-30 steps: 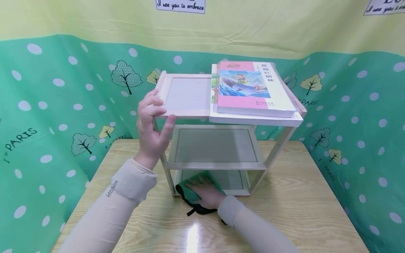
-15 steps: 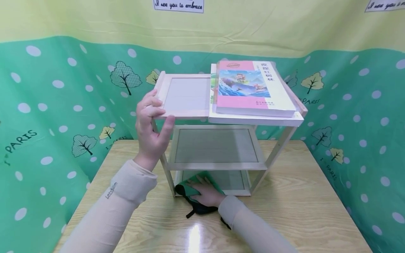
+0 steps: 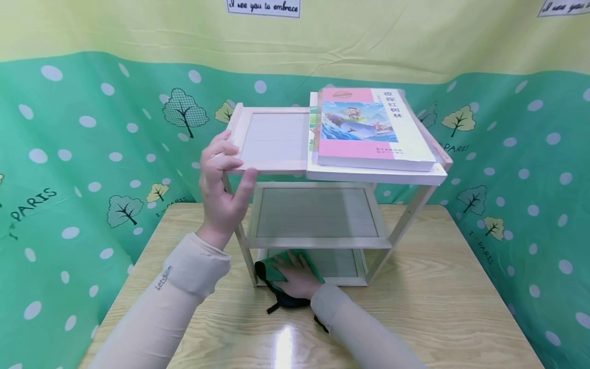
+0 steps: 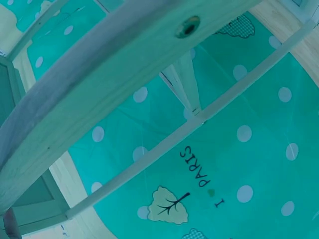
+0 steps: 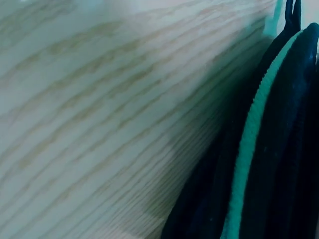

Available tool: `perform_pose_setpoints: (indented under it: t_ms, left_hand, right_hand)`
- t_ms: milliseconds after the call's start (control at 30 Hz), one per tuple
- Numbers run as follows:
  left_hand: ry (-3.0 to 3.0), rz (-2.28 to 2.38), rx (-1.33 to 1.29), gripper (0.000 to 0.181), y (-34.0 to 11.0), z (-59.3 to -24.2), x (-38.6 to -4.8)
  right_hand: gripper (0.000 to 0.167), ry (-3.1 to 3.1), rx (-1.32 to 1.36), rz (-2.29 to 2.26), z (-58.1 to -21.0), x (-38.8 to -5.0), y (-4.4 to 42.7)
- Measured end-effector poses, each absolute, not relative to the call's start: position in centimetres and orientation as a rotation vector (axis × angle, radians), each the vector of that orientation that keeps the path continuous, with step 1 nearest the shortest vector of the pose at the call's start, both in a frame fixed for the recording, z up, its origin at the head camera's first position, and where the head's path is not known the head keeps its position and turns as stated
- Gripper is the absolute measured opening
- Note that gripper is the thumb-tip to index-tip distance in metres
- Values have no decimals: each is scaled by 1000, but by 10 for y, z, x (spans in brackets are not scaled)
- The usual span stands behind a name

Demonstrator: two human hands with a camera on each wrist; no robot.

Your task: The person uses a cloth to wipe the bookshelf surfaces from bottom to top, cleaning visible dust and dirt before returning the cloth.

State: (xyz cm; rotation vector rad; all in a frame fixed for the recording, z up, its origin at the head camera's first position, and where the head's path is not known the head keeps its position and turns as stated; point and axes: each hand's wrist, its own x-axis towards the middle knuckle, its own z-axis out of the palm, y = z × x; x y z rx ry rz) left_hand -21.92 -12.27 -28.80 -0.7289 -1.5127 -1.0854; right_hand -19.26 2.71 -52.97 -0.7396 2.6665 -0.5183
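Pale wooden three-tier shelf (image 3: 318, 243) stands upright on the wood-grain table (image 3: 438, 307); sides as the person sees them. Left hand (image 3: 223, 189) is at the shelf's top front-left corner: fingers bent over the side rail, thumb against the front edge, so it has a grip on the frame. Right hand (image 3: 298, 277) is down at the shelf's bottom tier, front-left part, palm down, fingers extended and slightly spread, lying flat on a green cloth (image 3: 270, 275); not clenched round anything. Cloth sits on the left part of that bottom tier and spills over the shelf's front edge, with black material (image 3: 291, 301) and a small black tab (image 3: 273, 308) hanging in front of it. Short black strip (image 3: 321, 324) shows by the right cuff, also in front of the shelf; can't tell from here whether it belongs to the cloth. Right wrist view has the dark folds with a green fuzzy strip between them, beside bare tabletop. Left wrist view has a shelf rail close up with a round hole (image 4: 188, 27) in it. Books are stacked on the right half of the shelf's top tier: pink-and-white book (image 3: 369, 128) uppermost, white-edged book (image 3: 373, 175) under it. Green dotted curtain (image 3: 92, 179) hangs behind the shelf and to both sides.
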Motion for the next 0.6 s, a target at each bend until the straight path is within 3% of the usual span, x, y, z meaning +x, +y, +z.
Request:
perform_pose_setpoints:
  t_ms: [600]
  left_hand:
    - [-1501,-1084,-735,40,-123,-289,-221]
  right_hand:
    - [60,2701,-666,-452,-537,-202,18]
